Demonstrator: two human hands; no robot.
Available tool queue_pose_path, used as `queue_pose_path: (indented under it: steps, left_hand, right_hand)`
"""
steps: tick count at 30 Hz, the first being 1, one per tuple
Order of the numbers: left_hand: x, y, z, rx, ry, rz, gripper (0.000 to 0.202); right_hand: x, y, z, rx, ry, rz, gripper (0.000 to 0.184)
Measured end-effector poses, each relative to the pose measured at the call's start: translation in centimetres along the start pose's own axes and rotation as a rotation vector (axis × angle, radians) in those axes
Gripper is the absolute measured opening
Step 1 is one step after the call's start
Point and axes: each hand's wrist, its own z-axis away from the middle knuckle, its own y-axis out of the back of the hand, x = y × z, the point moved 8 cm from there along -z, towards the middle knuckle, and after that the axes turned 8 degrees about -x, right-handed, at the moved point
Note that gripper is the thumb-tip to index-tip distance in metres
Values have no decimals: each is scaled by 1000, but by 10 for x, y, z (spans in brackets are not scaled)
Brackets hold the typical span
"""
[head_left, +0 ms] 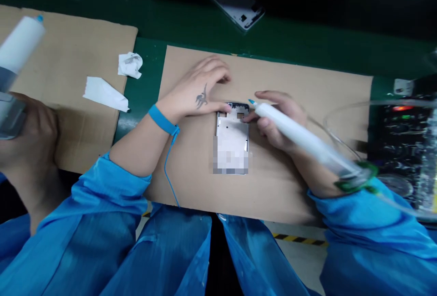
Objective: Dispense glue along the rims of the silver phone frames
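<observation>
A silver phone frame [232, 139] lies flat on a cardboard sheet between my hands, its lower part blurred out. My left hand [201, 89], with a blue wrist strap [164, 120] on, comes in from the left. Its thumb touches the frame's top left corner while the other fingers arch apart above the cardboard. My right hand [282, 120] grips a white dispensing syringe [297, 132] lying slantwise along the hand, with a blue needle tip [251, 102] just above the frame's top right corner. A finger of this hand reaches the frame's right edge.
At the left, another person's hand [30, 132] holds a grey-and-white tool [17, 54] over a second cardboard sheet [85, 36]. Crumpled paper [130, 64] and a paper strip [105, 93] lie nearby. Another phone frame [235, 2] is at the back. A lit device [403, 136] stands right, with tubing.
</observation>
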Motion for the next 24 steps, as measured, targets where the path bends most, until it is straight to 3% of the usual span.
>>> queue_pose_path:
  steps: [3,6,8,11,14,17,21,22,24]
  left_hand:
    - [-17,10,3,56,43,-52,70]
    - [-24,11,4,65,46,-98,70]
    - [-26,9,3,56,53,-124,69]
    - [-26,8,3,40,59,-140,66]
    - [-26,11,3,41,75,-139,58]
    - [-26,12,3,26,100,-152,49]
    - [-21,13,2,-5,93,-183,43]
    - [-21,14,2,-13,92,-184,44]
    - [-21,15,2,-31,98,-184,47]
  right_hand:
    - [4,11,-4,26,82,174,62]
    - [30,52,-25,207,34,328,57]
    - [53,92,-47,353,-54,412,50]
    - [88,152,-81,528,-337,460,51]
    - [94,182,-104,637,-462,512,52]
    - [77,168,-124,604,-358,551,44]
    - [50,98,-164,330,-157,565,49]
    - [46,81,-176,252,-159,608,53]
    - [42,66,-196,236,-250,655,63]
